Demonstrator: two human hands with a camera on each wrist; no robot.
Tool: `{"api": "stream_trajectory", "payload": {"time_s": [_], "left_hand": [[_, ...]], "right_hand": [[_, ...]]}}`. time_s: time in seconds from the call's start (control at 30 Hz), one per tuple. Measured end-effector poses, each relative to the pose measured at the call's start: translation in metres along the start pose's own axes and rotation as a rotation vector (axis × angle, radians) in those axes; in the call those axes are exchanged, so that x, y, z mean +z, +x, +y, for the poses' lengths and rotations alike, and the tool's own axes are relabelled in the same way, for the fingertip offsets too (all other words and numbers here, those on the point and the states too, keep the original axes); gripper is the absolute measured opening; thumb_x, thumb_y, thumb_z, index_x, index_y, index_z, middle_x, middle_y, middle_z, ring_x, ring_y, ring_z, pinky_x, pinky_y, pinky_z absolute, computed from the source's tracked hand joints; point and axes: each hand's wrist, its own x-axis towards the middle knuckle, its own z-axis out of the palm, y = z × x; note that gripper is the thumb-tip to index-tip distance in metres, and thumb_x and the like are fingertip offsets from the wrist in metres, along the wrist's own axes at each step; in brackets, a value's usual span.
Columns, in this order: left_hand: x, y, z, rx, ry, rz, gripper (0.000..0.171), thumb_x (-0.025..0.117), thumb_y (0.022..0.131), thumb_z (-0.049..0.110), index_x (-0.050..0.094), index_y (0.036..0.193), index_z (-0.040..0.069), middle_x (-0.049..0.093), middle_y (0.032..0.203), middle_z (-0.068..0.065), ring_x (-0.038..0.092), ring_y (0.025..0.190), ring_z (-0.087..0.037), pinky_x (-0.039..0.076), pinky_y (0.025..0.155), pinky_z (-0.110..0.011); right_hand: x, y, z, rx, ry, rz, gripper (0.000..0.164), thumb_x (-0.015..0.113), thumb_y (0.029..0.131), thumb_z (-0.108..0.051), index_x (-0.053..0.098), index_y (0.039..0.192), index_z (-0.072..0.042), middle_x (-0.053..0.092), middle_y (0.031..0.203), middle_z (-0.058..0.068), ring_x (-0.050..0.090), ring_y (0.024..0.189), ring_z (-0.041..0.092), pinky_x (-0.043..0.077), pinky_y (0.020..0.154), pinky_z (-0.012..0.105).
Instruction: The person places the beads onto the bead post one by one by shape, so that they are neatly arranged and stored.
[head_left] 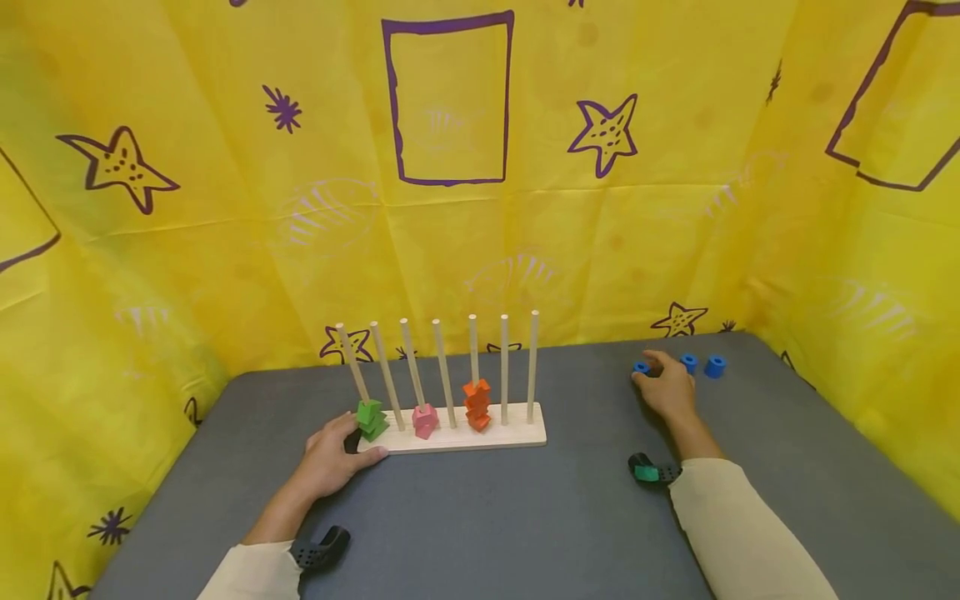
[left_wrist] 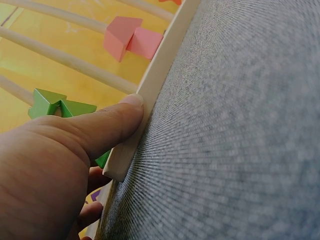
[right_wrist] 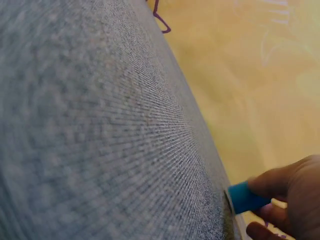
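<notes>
- The left hand (head_left: 330, 462) grips the near left corner of the pale wooden peg board (head_left: 457, 436), thumb pressed on its front edge.
- The right hand (head_left: 666, 390) pinches a small blue plastic ring (head_left: 641, 367) lying on the grey fabric worktop (head_left: 525, 517), far right.
- Two more blue rings (head_left: 702, 365) lie just beside it.

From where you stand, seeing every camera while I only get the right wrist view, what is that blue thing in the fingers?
Observer: A small blue ring, pinched by the right hand; two more blue rings sit beside it on the grey table.
Operator: Where is the other hand?
Observer: The left hand grips the end of a wooden peg board.
Operator: Anything on the pegs?
Observer: Green blocks, a pink block and orange blocks.
</notes>
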Motion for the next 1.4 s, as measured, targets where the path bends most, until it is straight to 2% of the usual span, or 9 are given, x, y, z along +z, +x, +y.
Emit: {"api": "stream_trajectory", "payload": {"time_s": [0.1,0.27,0.43,0.6,0.77,0.93,1.1,1.27,1.4], "left_hand": [[0.0,0.0,0.0,-0.008,0.002,-0.003,0.066,0.078,0.082,0.036,0.056,0.133,0.0,0.046,0.137,-0.03,0.033,0.129,-0.051,0.011,0.101,-0.067],[0.0,0.0,-0.001,-0.013,0.004,-0.012,0.067,0.077,0.082,0.036,0.055,0.133,-0.001,0.044,0.137,-0.031,0.032,0.13,-0.051,0.01,0.102,-0.066],[0.0,0.001,-0.001,-0.004,0.003,-0.006,0.066,0.077,0.082,0.035,0.056,0.133,-0.001,0.045,0.137,-0.032,0.032,0.13,-0.051,0.01,0.101,-0.066],[-0.001,0.001,-0.001,-0.002,0.006,-0.011,0.067,0.077,0.082,0.036,0.055,0.134,-0.001,0.044,0.137,-0.031,0.032,0.13,-0.051,0.011,0.101,-0.066],[-0.001,0.0,-0.002,0.003,0.0,-0.006,0.066,0.077,0.082,0.035,0.055,0.133,-0.001,0.045,0.137,-0.031,0.032,0.13,-0.051,0.011,0.101,-0.066],[0.001,0.0,-0.002,0.02,-0.008,0.002,0.065,0.078,0.081,0.035,0.057,0.132,0.0,0.048,0.136,-0.029,0.035,0.128,-0.05,0.012,0.1,-0.067],[0.002,0.0,-0.001,0.023,-0.012,0.005,0.064,0.078,0.081,0.037,0.058,0.131,0.001,0.049,0.134,-0.028,0.037,0.127,-0.05,0.014,0.098,-0.067],[0.002,0.0,-0.001,0.012,-0.012,0.001,0.065,0.078,0.081,0.036,0.057,0.132,0.001,0.048,0.136,-0.029,0.035,0.129,-0.05,0.013,0.099,-0.068],[0.001,0.001,-0.002,0.014,-0.009,0.001,0.065,0.078,0.081,0.036,0.057,0.132,0.001,0.048,0.136,-0.028,0.034,0.13,-0.05,0.012,0.099,-0.068]], "right_hand": [[0.0,-0.001,-0.004,0.0,0.01,0.029,0.043,0.064,0.093,-0.02,0.057,0.13,0.0,0.06,0.121,0.024,0.053,0.112,0.041,0.032,0.099,0.055],[-0.006,-0.002,-0.023,0.014,0.112,0.03,0.045,0.065,0.092,-0.032,0.06,0.129,-0.006,0.06,0.124,0.018,0.059,0.109,0.037,0.048,0.085,0.051],[-0.016,-0.008,-0.047,-0.032,0.274,-0.012,0.051,0.066,0.092,-0.037,0.058,0.131,-0.006,0.059,0.124,0.017,0.064,0.1,0.035,0.052,0.08,0.046],[-0.022,-0.016,-0.069,-0.093,0.426,-0.023,0.049,0.069,0.091,-0.031,0.059,0.13,-0.004,0.061,0.118,0.017,0.067,0.093,0.033,0.055,0.074,0.031],[-0.026,-0.027,-0.091,-0.222,0.511,-0.01,0.042,0.071,0.09,-0.022,0.062,0.125,0.0,0.061,0.117,0.014,0.068,0.09,0.027,0.054,0.072,0.024],[-0.028,-0.038,-0.108,-0.344,0.552,0.004,0.035,0.071,0.09,-0.015,0.065,0.121,0.001,0.067,0.104,0.014,0.069,0.086,0.021,0.054,0.073,0.024],[-0.031,-0.047,-0.126,-0.43,0.578,0.02,0.032,0.071,0.089,-0.009,0.067,0.119,0.002,0.07,0.097,0.017,0.07,0.082,0.016,0.054,0.073,0.025],[-0.033,-0.049,-0.144,-0.481,0.562,0.029,0.031,0.071,0.089,-0.009,0.068,0.118,0.0,0.07,0.095,0.019,0.07,0.078,0.015,0.055,0.07,0.025],[-0.034,-0.049,-0.16,-0.506,0.556,0.023,0.03,0.071,0.09,-0.011,0.069,0.118,-0.002,0.069,0.1,0.016,0.069,0.077,0.014,0.055,0.068,0.026]]}}
